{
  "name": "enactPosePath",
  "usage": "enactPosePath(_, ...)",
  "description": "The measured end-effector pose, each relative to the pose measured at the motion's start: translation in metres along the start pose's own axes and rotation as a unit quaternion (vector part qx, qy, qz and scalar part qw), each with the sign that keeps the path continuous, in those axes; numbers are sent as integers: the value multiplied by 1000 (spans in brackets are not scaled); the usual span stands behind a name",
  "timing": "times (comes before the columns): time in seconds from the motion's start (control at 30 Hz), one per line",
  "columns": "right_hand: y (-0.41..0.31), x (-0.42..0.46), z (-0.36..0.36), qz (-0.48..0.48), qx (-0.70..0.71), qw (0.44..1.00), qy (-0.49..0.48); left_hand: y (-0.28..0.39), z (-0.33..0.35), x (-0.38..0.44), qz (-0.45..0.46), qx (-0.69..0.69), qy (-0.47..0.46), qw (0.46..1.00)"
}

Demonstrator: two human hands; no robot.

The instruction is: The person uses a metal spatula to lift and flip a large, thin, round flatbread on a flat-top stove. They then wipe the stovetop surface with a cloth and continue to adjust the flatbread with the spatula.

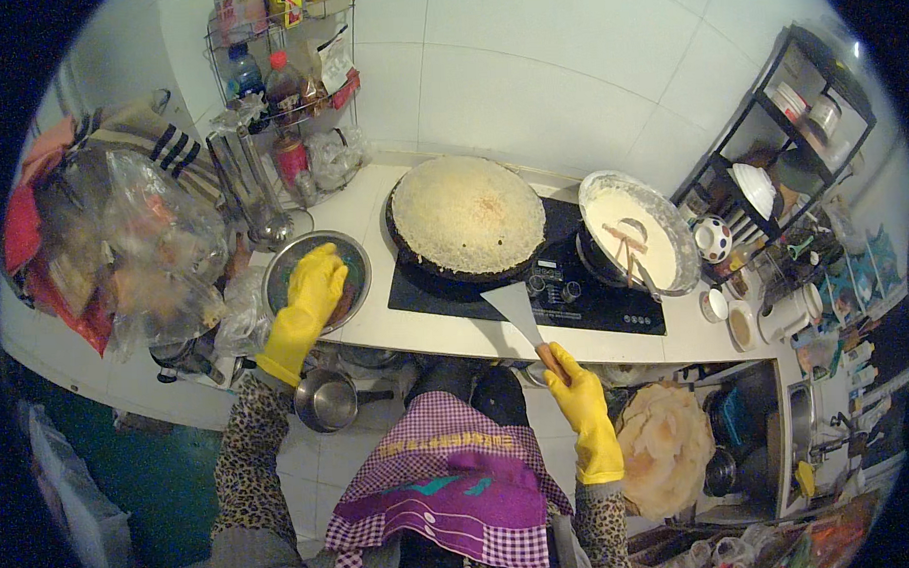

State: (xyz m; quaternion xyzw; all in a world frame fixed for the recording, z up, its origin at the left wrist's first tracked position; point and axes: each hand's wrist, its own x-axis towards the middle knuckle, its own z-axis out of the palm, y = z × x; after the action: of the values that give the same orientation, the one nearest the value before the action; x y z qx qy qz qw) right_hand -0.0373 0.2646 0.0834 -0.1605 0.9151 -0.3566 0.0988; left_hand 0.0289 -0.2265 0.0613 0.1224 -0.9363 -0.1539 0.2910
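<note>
My right hand (575, 394), in a yellow rubber glove, grips the wooden handle of a metal scraper (512, 308). Its wide blade lies just before the near rim of a round dark griddle (394, 245). A thin, pale crepe (452, 209) covers the griddle, with a browned patch right of its middle. Over a steel bowl (360, 257) on the left, my left hand (317, 281), gloved too, reaches down with fingers bent. Something greenish and reddish shows in the bowl, but whether my fingers hold any of it is hidden.
Right of the griddle, a bowl of creamy batter (675, 265) holds a wooden spreader (626, 240) and a ladle. Both stand over a black induction cooktop (455, 295). Plastic bags (153, 249) crowd the left. Stacked crepes (667, 449) lie low at right; a saucepan (326, 400) sits below the counter.
</note>
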Motion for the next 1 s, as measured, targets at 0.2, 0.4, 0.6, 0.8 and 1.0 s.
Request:
enactPosePath(0.2, -30, 25, 15, -26, 6, 999, -38, 66, 26, -45, -105, -218, 43, 969)
enactPosePath(0.4, -55, 36, 45, -59, -20, 996, -70, 112, 77, -96, -245, -468, -65, 846)
enactPosePath(0.6, -98, 47, 67, -82, -19, 990, -113, 151, 90, -86, -367, -755, -194, 508)
enactPosePath(0.8, -100, 66, 98, -118, -74, 985, -103, 161, 102, -84, -385, -699, -128, 589)
enactPosePath(1.0, -95, 69, 112, -115, -56, 988, -81, 165, 97, -69, -434, -675, -130, 582)
